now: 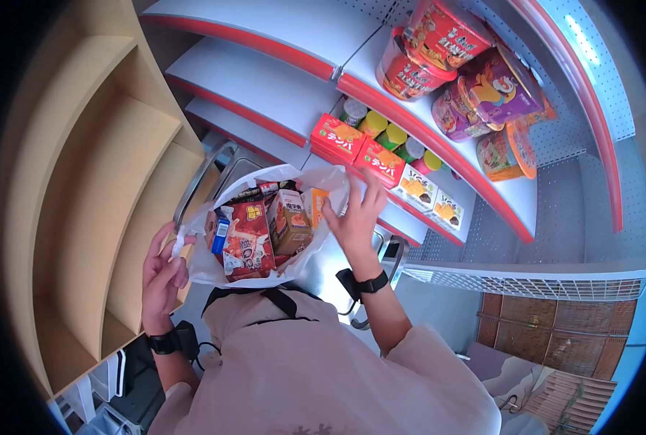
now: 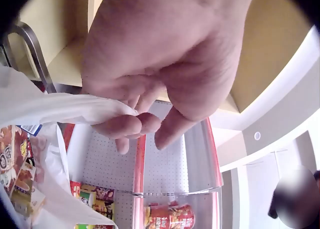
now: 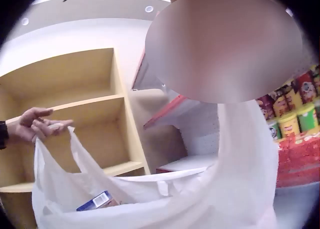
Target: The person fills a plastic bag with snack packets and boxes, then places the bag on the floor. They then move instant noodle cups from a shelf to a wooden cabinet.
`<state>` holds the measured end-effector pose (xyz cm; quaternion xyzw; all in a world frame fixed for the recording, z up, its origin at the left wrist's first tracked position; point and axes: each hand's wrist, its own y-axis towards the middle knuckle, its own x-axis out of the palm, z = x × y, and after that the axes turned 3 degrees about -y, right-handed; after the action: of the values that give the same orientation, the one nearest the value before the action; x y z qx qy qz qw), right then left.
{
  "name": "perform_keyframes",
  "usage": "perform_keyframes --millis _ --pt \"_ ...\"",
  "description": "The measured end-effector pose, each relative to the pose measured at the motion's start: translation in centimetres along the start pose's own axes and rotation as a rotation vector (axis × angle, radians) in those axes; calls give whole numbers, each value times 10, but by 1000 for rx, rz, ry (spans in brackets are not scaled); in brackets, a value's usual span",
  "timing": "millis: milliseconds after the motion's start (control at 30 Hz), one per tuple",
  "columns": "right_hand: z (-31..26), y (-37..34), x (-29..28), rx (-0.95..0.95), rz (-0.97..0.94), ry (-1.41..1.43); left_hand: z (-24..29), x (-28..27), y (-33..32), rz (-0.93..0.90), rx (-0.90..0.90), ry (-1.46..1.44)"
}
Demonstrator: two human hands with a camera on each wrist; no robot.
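A white plastic bag [image 1: 205, 262] hangs open in front of the person's body. Inside lie a large red snack box [image 1: 250, 232], a tan box [image 1: 292, 221], an orange box [image 1: 317, 204] and a small blue packet [image 1: 221, 233]. The left hand [image 1: 163, 272] holds one twisted bag handle [image 2: 75, 108] over its curled fingers, with the thumb apart in the left wrist view. At the bag's right edge, the right hand [image 1: 359, 221] has its thumb against the plastic. In the right wrist view the other handle [image 3: 240, 124] stretches up into a blurred patch covering that hand.
A wooden shelf unit [image 1: 131, 116] stands at the left. Ahead, white shelves with red edges [image 1: 439, 156] carry instant noodle tubs [image 1: 449, 32], snack boxes [image 1: 377, 163] and small canisters [image 1: 392, 136]. A metal cart rail [image 1: 196, 181] runs behind the bag. A white wire basket [image 1: 540, 283] is at the right.
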<state>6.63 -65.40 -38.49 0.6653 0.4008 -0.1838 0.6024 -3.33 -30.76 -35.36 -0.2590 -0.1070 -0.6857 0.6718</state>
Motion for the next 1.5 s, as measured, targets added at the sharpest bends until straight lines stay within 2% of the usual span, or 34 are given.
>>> perform_keyframes --millis 33,67,133,167,233,267,300,367,400,433,500,533,567,600,633,700,767,800,833,900,933,1000,1033,1100,1133,1167,1233,1300,1367,1433,1500 --pt "2 11 -1 18 62 -173 -3 -5 1 3 -104 55" --pt "16 8 14 19 64 -173 -6 -4 4 2 -102 56" --pt "50 -3 59 339 -382 323 -6 1 17 -42 -17 142" --pt "50 7 60 339 -378 327 -1 3 25 -43 -13 146" --pt "41 32 50 780 -523 1146 9 7 42 24 136 120" --pt "32 55 29 810 -533 1231 20 12 46 34 146 96" --pt "25 64 11 813 -538 1234 28 19 42 40 143 98" --pt "10 77 -18 544 -708 1053 44 31 41 -39 237 46" --pt "2 76 -35 588 -674 1112 44 29 35 -75 266 34" --pt "6 69 -36 592 -686 1113 45 25 30 -64 259 34" --pt "19 51 -35 650 -626 1289 47 16 21 -54 210 62" --pt "28 38 -27 625 -698 1271 43 2 23 -54 209 61" --pt "35 24 -18 628 -698 1270 32 -20 26 -45 104 182" --pt "41 11 -8 612 -803 1124 23 -34 30 -38 -2 303" --pt "44 3 -2 594 -903 975 17 -39 32 -41 -5 303" --pt "53 -1 9 642 -873 1023 9 -46 35 86 -176 238" --pt "75 0 30 1157 -727 1259 10 -44 39 114 -187 311" --pt "95 -8 53 1178 -655 1313 10 -45 40 96 -212 288" --pt "109 -12 76 1163 -597 1182 10 -46 41 80 -236 264" --pt "117 -5 113 1045 -618 901 10 -53 46 76 -237 277" --pt "116 5 126 1045 -622 902 11 -57 48 71 -239 292" --pt "112 22 152 508 -671 342 12 -62 52 100 -237 296" --pt "108 32 161 510 -673 343 14 -63 56 123 -230 299" --pt "104 50 175 71 -487 -190 18 -61 64 156 -220 320" --pt "104 58 179 155 -652 -232 20 -61 69 190 -208 342" --pt "104 61 181 156 -652 -237 22 -64 75 187 -210 339" --pt "102 61 181 133 -667 -278 33 -63 94 287 149 958" --pt "91 53 168 108 -476 -190 58 -52 128 262 146 981" --pt "69 48 137 431 -535 175 73 -29 175 -30 135 880" --pt "45 47 94 718 -592 461 67 8 236 -347 26 857" --pt "26 31 62 806 -533 434 40 48 299 -704 45 1161"
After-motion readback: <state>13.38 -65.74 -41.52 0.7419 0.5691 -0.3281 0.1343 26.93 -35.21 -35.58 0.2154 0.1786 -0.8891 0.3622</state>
